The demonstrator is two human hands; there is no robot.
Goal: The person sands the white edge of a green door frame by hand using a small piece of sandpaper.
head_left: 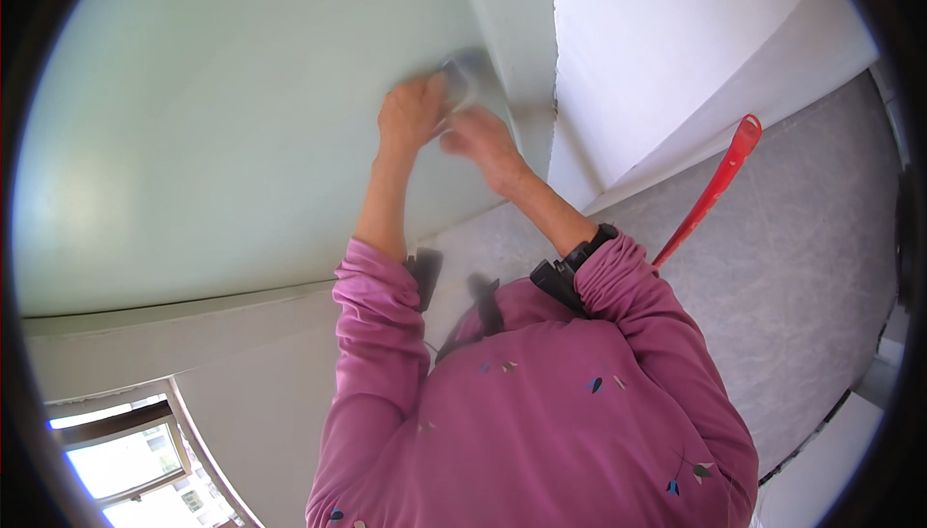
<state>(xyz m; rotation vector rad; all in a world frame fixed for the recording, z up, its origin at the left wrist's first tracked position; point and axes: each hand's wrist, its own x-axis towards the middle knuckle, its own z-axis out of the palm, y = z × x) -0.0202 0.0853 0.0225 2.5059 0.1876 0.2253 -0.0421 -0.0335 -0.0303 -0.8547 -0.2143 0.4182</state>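
A person's left hand [410, 113] curls beside the right hand [483, 147] at a blurred dark-and-clear thing [465, 76] near the right edge of a pale green panel [232, 132]; their grip cannot be told. A loose hold could drop it, a slip scuff the panel. Beyond: a red handle [713, 185], grey floor [801, 258], white wall [666, 36] and, past the panel's lower left corner, a window [130, 460].

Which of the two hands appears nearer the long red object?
The right hand. It appears lower in view and nearer the long red object; the left hand is higher and farther left.
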